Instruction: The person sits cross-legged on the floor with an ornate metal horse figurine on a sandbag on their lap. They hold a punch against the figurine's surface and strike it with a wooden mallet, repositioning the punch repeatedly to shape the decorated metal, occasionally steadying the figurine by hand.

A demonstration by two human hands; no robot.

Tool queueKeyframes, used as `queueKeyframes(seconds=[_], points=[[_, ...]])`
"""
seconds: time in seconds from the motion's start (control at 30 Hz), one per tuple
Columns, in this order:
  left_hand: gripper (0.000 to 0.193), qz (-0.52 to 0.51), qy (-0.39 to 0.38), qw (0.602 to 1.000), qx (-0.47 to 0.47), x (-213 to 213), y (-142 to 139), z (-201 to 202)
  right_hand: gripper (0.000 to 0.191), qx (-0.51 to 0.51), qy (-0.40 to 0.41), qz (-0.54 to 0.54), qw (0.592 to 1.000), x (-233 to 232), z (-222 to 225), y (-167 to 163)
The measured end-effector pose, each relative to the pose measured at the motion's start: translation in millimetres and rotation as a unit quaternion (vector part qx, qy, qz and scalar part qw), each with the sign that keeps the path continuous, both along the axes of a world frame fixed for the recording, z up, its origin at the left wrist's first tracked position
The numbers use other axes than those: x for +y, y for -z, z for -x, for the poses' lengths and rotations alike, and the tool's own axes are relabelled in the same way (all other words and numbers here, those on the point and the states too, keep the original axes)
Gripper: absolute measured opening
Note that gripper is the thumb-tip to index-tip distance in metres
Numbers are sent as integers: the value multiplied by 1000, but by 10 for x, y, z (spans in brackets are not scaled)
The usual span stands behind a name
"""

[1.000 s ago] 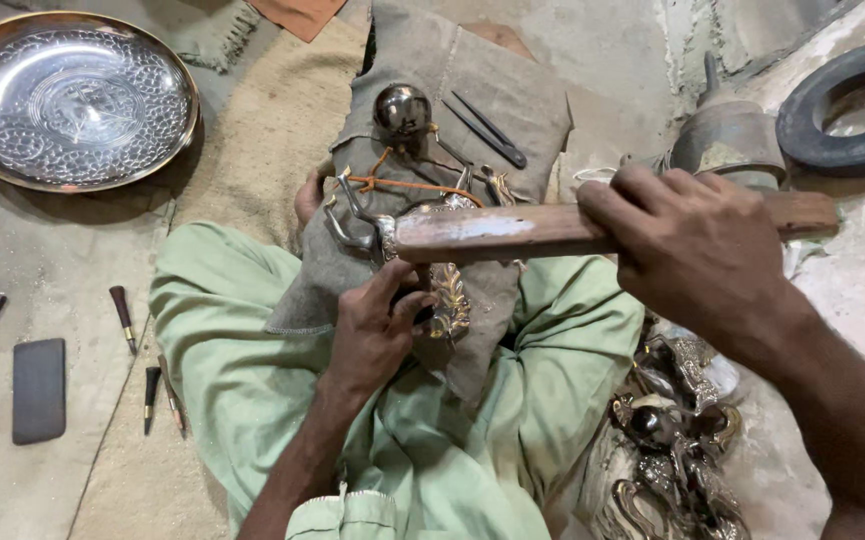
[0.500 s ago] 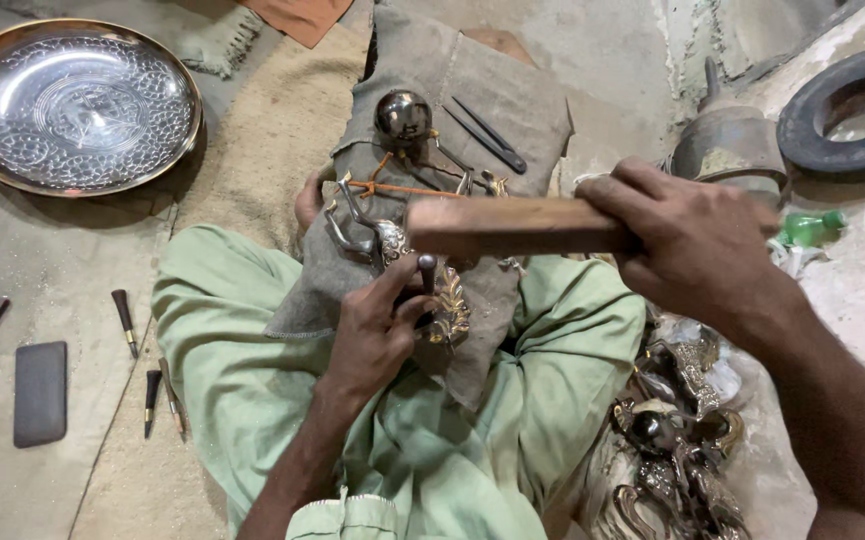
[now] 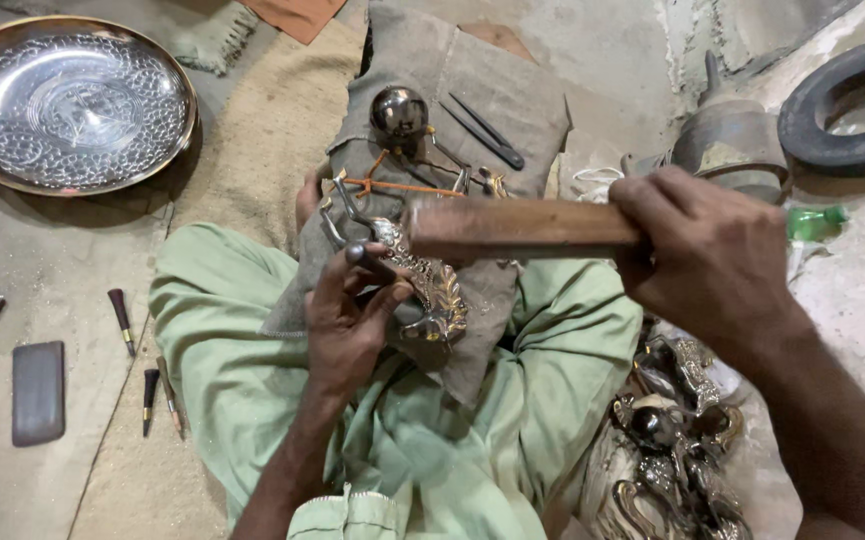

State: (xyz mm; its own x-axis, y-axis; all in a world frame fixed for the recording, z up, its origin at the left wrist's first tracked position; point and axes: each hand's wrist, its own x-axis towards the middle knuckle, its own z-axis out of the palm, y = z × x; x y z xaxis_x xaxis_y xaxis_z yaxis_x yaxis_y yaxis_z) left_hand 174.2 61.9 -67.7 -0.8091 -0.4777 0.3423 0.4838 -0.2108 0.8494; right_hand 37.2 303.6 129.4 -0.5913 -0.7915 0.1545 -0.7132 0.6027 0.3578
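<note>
Gripping a wooden mallet (image 3: 522, 228) at right of centre, the right hand (image 3: 712, 255) has its fingers wrapped tight around the handle, the block's head just above an ornate metal piece (image 3: 430, 290) at mid-frame. The left hand (image 3: 347, 320) pinches a thin punch (image 3: 372, 262) against that piece, fingers closed on it. The piece lies on a grey cloth (image 3: 472, 90) over the person's lap. An embossed tray (image 3: 67, 100) sits upper left; 3 small tools (image 3: 120, 318) lie lower left, and a heap of metal ornaments (image 3: 667, 440) lower right.
</note>
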Motion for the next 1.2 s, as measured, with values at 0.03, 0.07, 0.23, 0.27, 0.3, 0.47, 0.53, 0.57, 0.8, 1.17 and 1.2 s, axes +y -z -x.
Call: queueKeyframes(seconds=[0.03,0.07,0.23,0.27,0.3,0.47,0.53,0.57,0.8,1.17,1.2], points=[[44,11,13,999,-29,1,-1,-16,36,-30,31,29,999,13,15,-10],[42,24,27,998,-57,0,-1,-19,33,-46,38,23,998,10,39,-6],[41,183,-32,980,-71,54,11,40,27,-96,-1,66,993,-77,179,45],[38,184,-30,979,-80,68,19,41,24,-100,16,42,994,-90,181,52],[35,184,-27,978,-91,83,26,27,23,-108,33,17,994,-106,172,56],[33,198,-67,976,-66,120,45,24,24,-162,25,31,986,-228,157,-61],[35,210,-80,972,-66,128,40,15,31,-162,67,-52,983,-279,131,-119],[31,231,-92,966,-71,122,34,22,34,-123,42,-48,990,-295,118,-150],[36,236,-97,963,-87,113,-34,21,36,-76,34,-88,993,-264,77,-170],[32,198,-99,971,-93,114,-88,13,37,-32,74,-155,985,-239,8,-130],[29,203,-96,969,-101,110,-84,12,37,-11,48,-138,989,-241,-2,-145]])
